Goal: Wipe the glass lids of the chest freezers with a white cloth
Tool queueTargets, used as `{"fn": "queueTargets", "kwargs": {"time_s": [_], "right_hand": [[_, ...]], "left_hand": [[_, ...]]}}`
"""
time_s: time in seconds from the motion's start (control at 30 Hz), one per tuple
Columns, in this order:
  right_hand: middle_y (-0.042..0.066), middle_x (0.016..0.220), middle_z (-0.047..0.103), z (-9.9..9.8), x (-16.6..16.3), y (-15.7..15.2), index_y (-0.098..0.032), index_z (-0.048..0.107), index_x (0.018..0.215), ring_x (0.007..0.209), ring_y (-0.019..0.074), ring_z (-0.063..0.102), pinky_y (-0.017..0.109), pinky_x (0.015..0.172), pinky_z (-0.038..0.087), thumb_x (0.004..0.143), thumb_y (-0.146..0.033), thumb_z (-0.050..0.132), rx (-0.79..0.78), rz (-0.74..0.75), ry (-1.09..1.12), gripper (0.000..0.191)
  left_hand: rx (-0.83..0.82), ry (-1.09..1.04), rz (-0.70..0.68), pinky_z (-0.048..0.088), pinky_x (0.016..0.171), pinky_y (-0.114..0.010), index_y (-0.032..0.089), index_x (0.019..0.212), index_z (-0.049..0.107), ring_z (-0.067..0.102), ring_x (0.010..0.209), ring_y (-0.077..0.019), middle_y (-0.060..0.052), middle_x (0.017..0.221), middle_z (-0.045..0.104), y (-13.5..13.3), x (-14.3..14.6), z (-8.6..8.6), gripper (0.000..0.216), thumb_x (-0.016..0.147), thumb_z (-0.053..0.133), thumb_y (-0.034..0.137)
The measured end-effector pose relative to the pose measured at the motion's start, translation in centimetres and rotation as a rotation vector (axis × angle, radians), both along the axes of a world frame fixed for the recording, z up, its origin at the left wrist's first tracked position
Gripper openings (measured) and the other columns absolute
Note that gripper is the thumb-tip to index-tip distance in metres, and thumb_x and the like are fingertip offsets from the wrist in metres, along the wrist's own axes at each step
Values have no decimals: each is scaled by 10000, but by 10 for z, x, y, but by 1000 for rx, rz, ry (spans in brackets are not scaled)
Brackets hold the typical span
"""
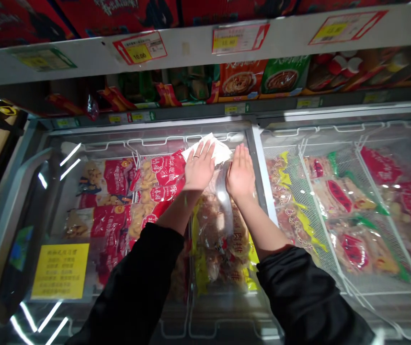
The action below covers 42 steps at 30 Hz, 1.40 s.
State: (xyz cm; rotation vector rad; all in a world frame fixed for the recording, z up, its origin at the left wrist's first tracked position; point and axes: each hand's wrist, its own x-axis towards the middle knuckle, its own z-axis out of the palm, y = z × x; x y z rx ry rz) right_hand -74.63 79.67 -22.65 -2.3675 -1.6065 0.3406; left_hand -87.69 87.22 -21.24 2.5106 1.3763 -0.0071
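My left hand [199, 167] lies flat, fingers stretched out, pressing a white cloth [219, 149] against the glass lid [119, 143] of a chest freezer. A ring shows on one finger. My right hand [240, 173] rests flat on the same glass just right of the cloth, fingers together and extended, holding nothing. Both arms wear black sleeves. Under the glass lie red bags of frozen food [158, 179] and yellow-edged clear bags [223, 239].
A second freezer lid [352, 143] to the right covers wire baskets of packaged food. A yellow notice [61, 270] sticks on the glass at lower left. Above runs a shelf rail with price tags [140, 48] and packets [241, 79] behind it.
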Motion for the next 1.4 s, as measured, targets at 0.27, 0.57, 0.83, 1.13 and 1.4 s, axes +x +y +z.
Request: {"fn": "queueTargets", "kwargs": {"time_s": [0.27, 0.57, 0.83, 1.13, 1.4], "right_hand": [[224, 1775, 315, -4, -1, 2, 7, 299, 1696, 1673, 292, 259, 526, 1369, 262, 1075, -189, 222, 21, -24, 15, 655], [157, 1783, 330, -1, 3, 0, -53, 297, 1713, 1680, 260, 244, 510, 1375, 258, 1071, -195, 258, 16, 79, 2, 659], [150, 1771, 360, 0, 2, 1, -76, 311, 1715, 1676, 265, 257, 529, 1374, 273, 1080, -209, 275, 9, 89, 17, 650], [135, 1766, 375, 0, 6, 2, -52, 379, 1680, 1668, 247, 281, 485, 1372, 281, 1064, -216, 308, 23, 95, 18, 641], [108, 1742, 433, -2, 11, -1, -106, 404, 1679, 1655, 245, 318, 508, 1365, 297, 1049, -214, 343, 14, 122, 14, 643]], "left_hand": [[-72, -7, -210, 165, 1396, -413, 229, 1726, 306, 216, 1690, -188, 32, 1809, 278, 9, 20, 6, 619, 1109, 305, 282], [-65, -46, -89, 182, 1394, -452, 251, 1724, 312, 242, 1684, -202, 21, 1801, 303, 39, -3, 0, 608, 1116, 300, 272], [-61, -18, -174, 184, 1394, -465, 233, 1720, 325, 237, 1686, -227, 20, 1804, 285, 18, -15, 2, 616, 1107, 316, 293], [-104, -55, -192, 191, 1390, -449, 264, 1718, 322, 239, 1684, -193, 39, 1809, 279, 56, 5, 0, 613, 1105, 323, 251], [-93, -68, -103, 199, 1393, -452, 186, 1716, 331, 264, 1678, -230, -31, 1795, 325, 53, -34, 3, 615, 1102, 312, 223]]}}
